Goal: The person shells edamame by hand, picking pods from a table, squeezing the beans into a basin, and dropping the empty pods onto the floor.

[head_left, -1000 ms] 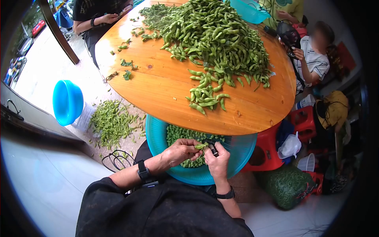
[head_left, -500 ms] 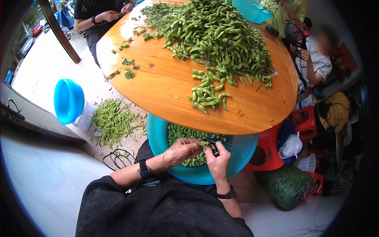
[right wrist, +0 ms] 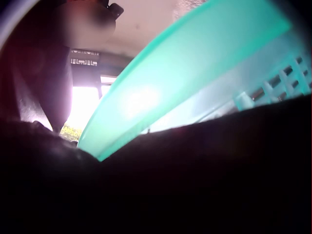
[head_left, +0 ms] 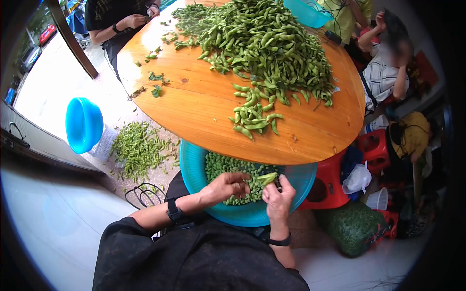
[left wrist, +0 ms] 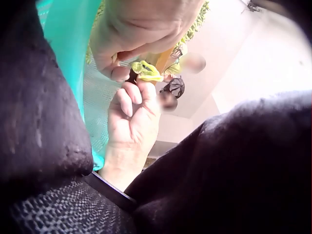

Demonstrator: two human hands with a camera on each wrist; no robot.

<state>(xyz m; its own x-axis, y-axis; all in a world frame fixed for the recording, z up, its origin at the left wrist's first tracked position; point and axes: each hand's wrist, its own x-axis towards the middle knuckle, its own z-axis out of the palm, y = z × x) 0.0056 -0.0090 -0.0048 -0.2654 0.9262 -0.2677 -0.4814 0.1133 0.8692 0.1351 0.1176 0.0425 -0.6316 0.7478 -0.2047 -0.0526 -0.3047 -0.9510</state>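
Note:
Above the teal basin, the right hand pinches a split green pod between thumb and fingers. Something dark shows at its fingers, too small to make out. Just left of the pod, the left hand hangs with loosely bent fingers, apart from it. Shelled green beans lie in the basin below. The left wrist view has the left hand above the opened pod and the right hand beneath. In the right wrist view, the basin's rim shows and neither hand does.
A wooden table overhangs the basin and bears a large pod heap. Pods litter the floor at left, beside a blue tub. Red stools and a net bag stand right. Other people sit around the table.
The two hands have parted: the right moved right with the pod, and the left came off it. At the upper right, a seated person has raised an arm.

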